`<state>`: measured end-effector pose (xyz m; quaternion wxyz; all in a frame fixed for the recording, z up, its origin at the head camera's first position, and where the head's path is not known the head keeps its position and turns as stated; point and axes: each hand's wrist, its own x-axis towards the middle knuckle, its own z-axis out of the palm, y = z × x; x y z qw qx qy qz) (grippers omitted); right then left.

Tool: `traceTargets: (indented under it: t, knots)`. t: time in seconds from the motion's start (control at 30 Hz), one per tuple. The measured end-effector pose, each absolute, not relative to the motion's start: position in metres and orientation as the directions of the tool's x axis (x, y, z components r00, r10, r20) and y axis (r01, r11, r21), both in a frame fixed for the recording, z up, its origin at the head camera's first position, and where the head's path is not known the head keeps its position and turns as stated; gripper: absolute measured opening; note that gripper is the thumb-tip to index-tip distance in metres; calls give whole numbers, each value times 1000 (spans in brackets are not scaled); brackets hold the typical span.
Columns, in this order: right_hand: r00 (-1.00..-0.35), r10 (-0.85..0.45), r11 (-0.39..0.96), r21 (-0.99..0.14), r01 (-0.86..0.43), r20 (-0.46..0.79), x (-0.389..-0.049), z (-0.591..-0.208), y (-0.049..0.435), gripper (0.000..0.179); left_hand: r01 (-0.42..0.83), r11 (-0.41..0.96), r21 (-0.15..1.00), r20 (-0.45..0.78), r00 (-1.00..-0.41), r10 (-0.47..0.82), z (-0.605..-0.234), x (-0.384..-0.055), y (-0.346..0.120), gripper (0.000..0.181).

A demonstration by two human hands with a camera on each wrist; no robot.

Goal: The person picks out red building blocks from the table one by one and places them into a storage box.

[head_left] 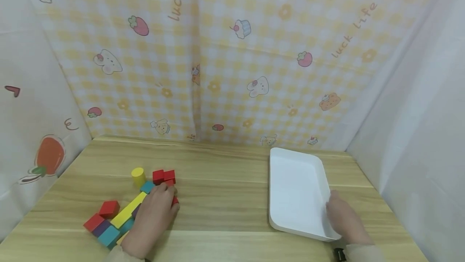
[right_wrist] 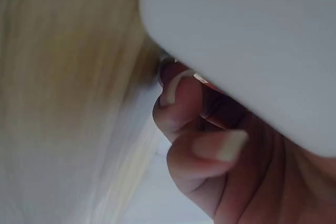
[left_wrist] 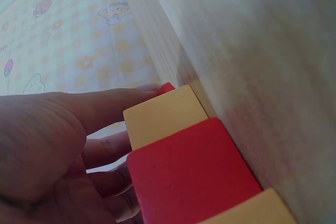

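My left hand (head_left: pixel 156 209) lies over the blocks at the left of the table. Its thumb tip reaches a red block (left_wrist: pixel 167 87) in the left wrist view, while a yellow block (left_wrist: pixel 165 119) hides the other fingertips; I cannot tell whether they grip it. A larger red face (left_wrist: pixel 191 174) stands nearer that camera. At the right, my right hand (head_left: pixel 345 217) holds the side rim of a shallow white tray (head_left: pixel 324 177). In the right wrist view the thumb (right_wrist: pixel 210 153) and a bent finger (right_wrist: pixel 181 98) show beside the tray's underside, which hides the rest.
Around the left hand lie a yellow cylinder (head_left: pixel 138 177), a long yellow block (head_left: pixel 128 210), teal blocks (head_left: pixel 109 235) and several red blocks (head_left: pixel 109 209). Wood-grain table (head_left: pixel 221 197) lies between blocks and tray. A patterned curtain (head_left: pixel 225 60) hangs behind; white cloth walls flank the table.
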<state>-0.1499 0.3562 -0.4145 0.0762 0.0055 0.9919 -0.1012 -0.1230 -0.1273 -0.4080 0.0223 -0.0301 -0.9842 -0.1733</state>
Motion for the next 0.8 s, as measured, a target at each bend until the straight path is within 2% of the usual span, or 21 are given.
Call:
traceTargets:
  t: [0.3, 0.47, 0.7, 0.8]
  knots:
    - [-988, -8, 979, -202, 24, -153, -149, -412, 338, 40, 73, 926, 369, 57, -997, 56, -407, -123, -127, 25]
    - [-995, -45, 978, -208, -26, -90, -146, -415, 323, 34, 80, 925, 371, 50, -997, 66, -407, -123, -128, 24]
    - [-996, -60, 973, -227, -42, -69, -144, -417, 301, 50, 77, 922, 379, 27, -997, 73, -407, -123, -129, 22]
    - [-996, -50, 973, -228, -31, -79, -144, -415, 295, 49, 70, 920, 386, 13, -997, 71, -407, -123, -129, 22]
